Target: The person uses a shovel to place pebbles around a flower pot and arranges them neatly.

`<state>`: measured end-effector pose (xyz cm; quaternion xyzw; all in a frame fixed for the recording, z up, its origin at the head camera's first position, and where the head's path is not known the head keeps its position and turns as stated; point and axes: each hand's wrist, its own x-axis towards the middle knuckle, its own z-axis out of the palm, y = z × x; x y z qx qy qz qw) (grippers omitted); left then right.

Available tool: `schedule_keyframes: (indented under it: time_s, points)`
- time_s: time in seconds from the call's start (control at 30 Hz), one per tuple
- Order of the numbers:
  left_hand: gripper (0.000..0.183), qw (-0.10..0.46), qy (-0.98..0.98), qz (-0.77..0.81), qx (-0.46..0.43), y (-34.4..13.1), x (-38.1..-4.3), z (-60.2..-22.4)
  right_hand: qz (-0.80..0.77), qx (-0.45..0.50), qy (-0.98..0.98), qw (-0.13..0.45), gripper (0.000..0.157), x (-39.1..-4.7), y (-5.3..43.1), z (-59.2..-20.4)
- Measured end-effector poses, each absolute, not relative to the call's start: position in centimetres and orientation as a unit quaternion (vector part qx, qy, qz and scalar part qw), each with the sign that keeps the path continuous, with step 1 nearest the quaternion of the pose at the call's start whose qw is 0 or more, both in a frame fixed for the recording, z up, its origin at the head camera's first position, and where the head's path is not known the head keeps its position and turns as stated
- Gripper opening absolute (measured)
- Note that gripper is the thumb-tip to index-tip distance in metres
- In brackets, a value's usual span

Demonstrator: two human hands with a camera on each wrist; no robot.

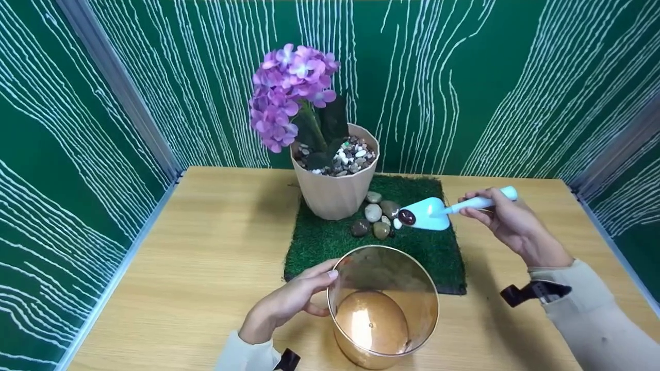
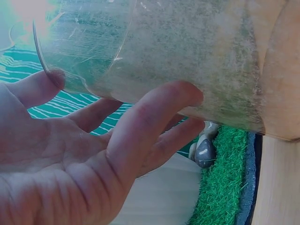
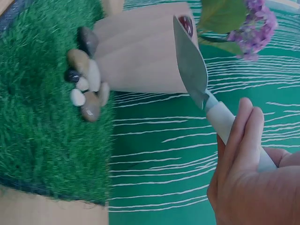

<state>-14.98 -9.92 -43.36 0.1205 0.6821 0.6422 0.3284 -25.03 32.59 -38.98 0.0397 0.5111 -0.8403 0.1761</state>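
My right hand (image 1: 518, 232) grips the pale handle of a small light-blue trowel (image 1: 430, 219), held above the right side of the turf mat. A shiny dark reddish-brown pebble (image 1: 407, 217) lies at the tip of its blade. In the right wrist view the trowel (image 3: 191, 65) appears nearly edge-on, the pebble (image 3: 186, 24) showing past its tip. At the front, my left hand (image 1: 294, 296) holds a clear amber plastic container (image 1: 384, 350) by its left side. Its open mouth faces up towards me, and no contents show inside. In the left wrist view curved fingers touch the container's wall (image 2: 187, 61).
Several smooth pebbles (image 1: 373, 212) lie clustered on the green turf mat (image 1: 330, 247). Beside them stands a beige pot (image 1: 332, 193) filled with small stones, with purple flowers (image 1: 289, 93) rising from it. Green white-lined panels (image 1: 412, 103) enclose the wooden table (image 1: 206, 247) behind and at the sides.
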Motion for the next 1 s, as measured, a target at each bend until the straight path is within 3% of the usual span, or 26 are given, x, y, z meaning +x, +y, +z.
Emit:
schedule_keyframes:
  time_s: [0.47,1.0]
  points:
    - [0.056,0.326,0.678,0.648,0.123,-10.0,-14.9,-43.4,-0.855,0.159,0.478,0.123,0.027,-27.7,31.3,-41.8]
    - [0.057,0.328,0.678,0.646,0.125,-9.9,-14.9,-43.3,-0.837,0.204,0.502,0.074,0.02,-29.4,29.5,-43.7]
